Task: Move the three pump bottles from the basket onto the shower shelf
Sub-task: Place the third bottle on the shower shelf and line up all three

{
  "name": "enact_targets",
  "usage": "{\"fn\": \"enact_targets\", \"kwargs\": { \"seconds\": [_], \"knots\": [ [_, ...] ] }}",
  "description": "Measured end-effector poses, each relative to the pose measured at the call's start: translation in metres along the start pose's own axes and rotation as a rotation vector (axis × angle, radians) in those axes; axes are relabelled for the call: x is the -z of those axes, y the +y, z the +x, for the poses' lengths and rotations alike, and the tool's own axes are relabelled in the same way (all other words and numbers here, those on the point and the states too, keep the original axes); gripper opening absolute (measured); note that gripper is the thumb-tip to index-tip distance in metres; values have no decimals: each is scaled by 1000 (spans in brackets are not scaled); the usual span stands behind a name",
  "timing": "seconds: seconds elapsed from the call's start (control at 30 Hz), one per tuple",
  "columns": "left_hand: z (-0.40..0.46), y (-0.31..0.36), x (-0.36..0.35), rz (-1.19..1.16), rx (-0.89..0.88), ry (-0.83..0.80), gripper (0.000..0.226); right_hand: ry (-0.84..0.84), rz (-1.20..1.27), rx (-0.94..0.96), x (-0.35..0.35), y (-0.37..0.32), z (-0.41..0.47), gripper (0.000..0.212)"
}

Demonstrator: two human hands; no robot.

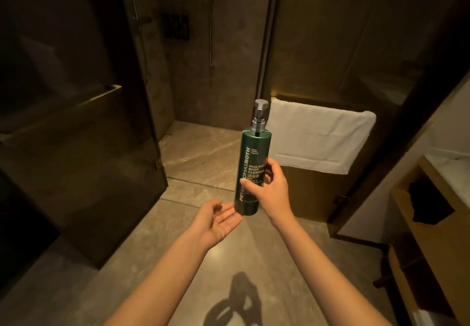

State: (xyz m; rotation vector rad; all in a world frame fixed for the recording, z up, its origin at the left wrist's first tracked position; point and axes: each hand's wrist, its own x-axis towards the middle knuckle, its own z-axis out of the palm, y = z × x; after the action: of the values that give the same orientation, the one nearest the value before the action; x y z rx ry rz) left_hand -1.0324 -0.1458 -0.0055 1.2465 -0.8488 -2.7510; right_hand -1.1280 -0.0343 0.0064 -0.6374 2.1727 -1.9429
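Observation:
A dark green pump bottle (251,163) with a grey pump head and a "body cleanser" label is held upright in front of me, above the floor. My right hand (269,185) grips its lower half from the right. My left hand (218,220) is open, palm up, just below and left of the bottle's base, fingertips close to it. On the far shower wall hangs a dark shelf (175,25); it is too dim to tell what stands in it. No basket is in view.
The glass shower door (84,127) stands open on the left, with the shower floor (201,152) ahead. A white towel (320,137) hangs over a rail on the glass panel to the right. A wooden vanity (432,213) is at the far right.

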Motion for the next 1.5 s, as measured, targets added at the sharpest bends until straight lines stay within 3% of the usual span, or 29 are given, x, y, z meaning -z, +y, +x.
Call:
{"fn": "enact_targets", "kwargs": {
  "seconds": [0.43, 0.57, 0.73, 1.1, 1.5],
  "knots": [
    [157, 174, -81, -126, -124, 130, 31, -212, 43, 43, -68, 30, 275, 70],
    [192, 227, -98, -186, -151, 159, 42, -261, 55, 70, -95, 32, 344, 70],
    [223, 310, -128, -227, -158, 145, 47, -280, 48, 64, -126, 2, 434, 69],
    [371, 505, -146, -177, -98, 52, 51, -163, 37, 59, -232, 15, 635, 70],
    [523, 656, -206, -197, -54, 103, 50, -121, -23, 26, -289, 51, 839, 62]
  ]
}}
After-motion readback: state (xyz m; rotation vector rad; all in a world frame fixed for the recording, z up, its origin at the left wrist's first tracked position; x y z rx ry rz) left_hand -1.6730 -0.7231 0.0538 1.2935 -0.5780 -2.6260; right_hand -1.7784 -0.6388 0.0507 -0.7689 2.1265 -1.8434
